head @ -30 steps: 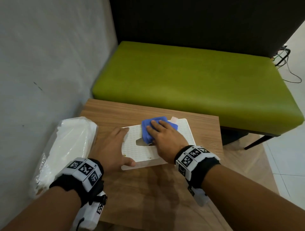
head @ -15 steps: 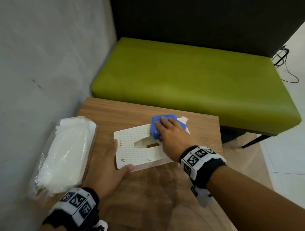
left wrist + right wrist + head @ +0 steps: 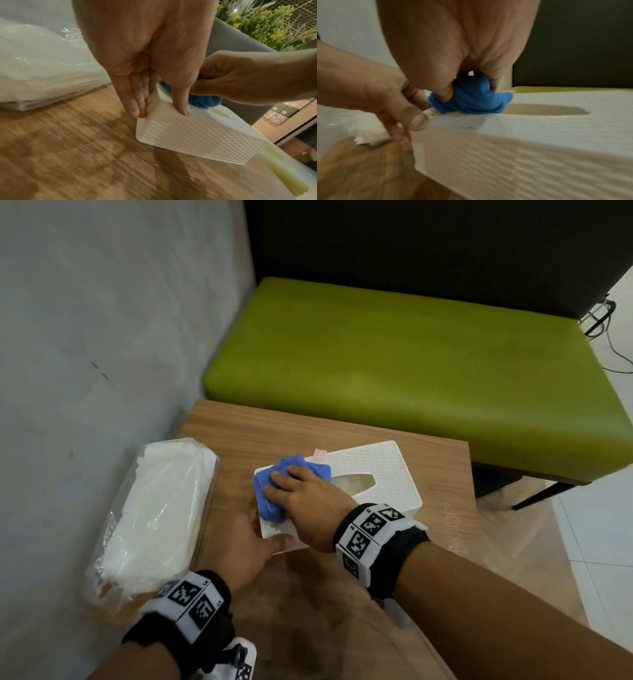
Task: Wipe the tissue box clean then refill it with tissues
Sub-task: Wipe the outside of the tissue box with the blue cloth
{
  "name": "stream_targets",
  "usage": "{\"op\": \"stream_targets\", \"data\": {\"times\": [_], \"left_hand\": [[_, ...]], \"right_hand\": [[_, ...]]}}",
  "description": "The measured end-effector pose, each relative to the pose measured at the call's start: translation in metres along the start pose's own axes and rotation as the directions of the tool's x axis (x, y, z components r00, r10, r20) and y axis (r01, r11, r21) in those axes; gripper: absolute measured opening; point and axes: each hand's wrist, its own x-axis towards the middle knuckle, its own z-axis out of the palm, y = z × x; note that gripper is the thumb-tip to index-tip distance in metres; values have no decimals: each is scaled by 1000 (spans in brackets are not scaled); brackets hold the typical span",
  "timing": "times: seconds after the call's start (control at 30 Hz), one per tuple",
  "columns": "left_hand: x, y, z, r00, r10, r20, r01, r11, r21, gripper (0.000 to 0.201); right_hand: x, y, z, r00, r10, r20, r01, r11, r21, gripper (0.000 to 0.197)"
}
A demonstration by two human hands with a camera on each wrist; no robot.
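The white tissue box (image 3: pixel 387 470) sits on the wooden table (image 3: pixel 342 611), its slot (image 3: pixel 352 482) facing up. My right hand (image 3: pixel 294 491) grips a crumpled blue cloth (image 3: pixel 267 494) and presses it on the lid's left end, beside the slot. In the right wrist view the thumb and fingers dig into the cloth (image 3: pixel 476 97) on the box (image 3: pixel 539 135). My left hand (image 3: pixel 246 539) braces the box's near left corner: straight fingers (image 3: pixel 135 108) lie flat on the end wall and the thumb rests on the near side of the box (image 3: pixel 197 135). A few yellowish specks remain by that corner.
A clear plastic pack of white tissues (image 3: pixel 154 515) lies along the table's left edge against the grey wall (image 3: pixel 85 337). A green bench seat (image 3: pixel 411 361) stands just beyond the table, with a dark panel behind it. Tiled floor lies to the right.
My right hand has carried the cloth from the far right of the slot to the lid's left end. The box has shifted right, and my left hand stays at its left end.
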Motion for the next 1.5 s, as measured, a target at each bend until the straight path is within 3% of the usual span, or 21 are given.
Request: {"op": "stream_targets", "data": {"times": [0.17,0.3,0.37,0.5,0.67,0.8,0.87,0.93,1.0,1.1,1.23,1.4,1.5], "left_hand": [[-7,-4,0,999,-45,25,47,994,-102,19],[-2,-4,-2,997,-67,-32,64,993,-95,6],[1,-4,-6,996,-64,-60,59,996,-72,2],[4,2,-9,996,-15,-83,17,999,27,21],[6,11,-13,999,32,-37,-26,989,145,49],[10,12,-15,998,-19,-57,24,996,82,40],[11,13,-15,999,-28,-47,28,1000,-6,49],[13,15,-17,1000,-19,-9,19,1000,-3,79],[18,15,-20,999,-4,42,-1,995,104,88],[26,18,-26,992,13,129,-54,944,325,84],[32,28,-28,985,91,150,-157,835,527,82],[38,39,-26,970,179,166,-242,790,563,67],[39,43,-24,967,224,121,-251,768,589,51]], "right_hand": [[4,6,-10,991,135,-18,-134,989,57,58],[8,-6,-8,1000,-23,17,22,1000,20,51],[6,-2,-8,1000,-31,4,31,998,62,49],[11,6,-7,996,42,-81,-33,994,107,47],[6,16,-11,961,265,-77,-257,961,100,56],[3,11,-12,993,116,-15,-115,993,37,57],[3,17,-11,994,102,-25,-101,994,40,55],[-3,39,-13,972,219,-83,-212,974,86,50],[-18,66,-17,916,373,-145,-358,926,118,40],[-47,92,-19,821,541,-183,-530,841,109,42],[-67,81,-9,758,637,-141,-624,771,130,55],[-72,66,0,828,545,-131,-527,836,149,62],[-74,83,5,820,553,-151,-535,832,146,63]]}}
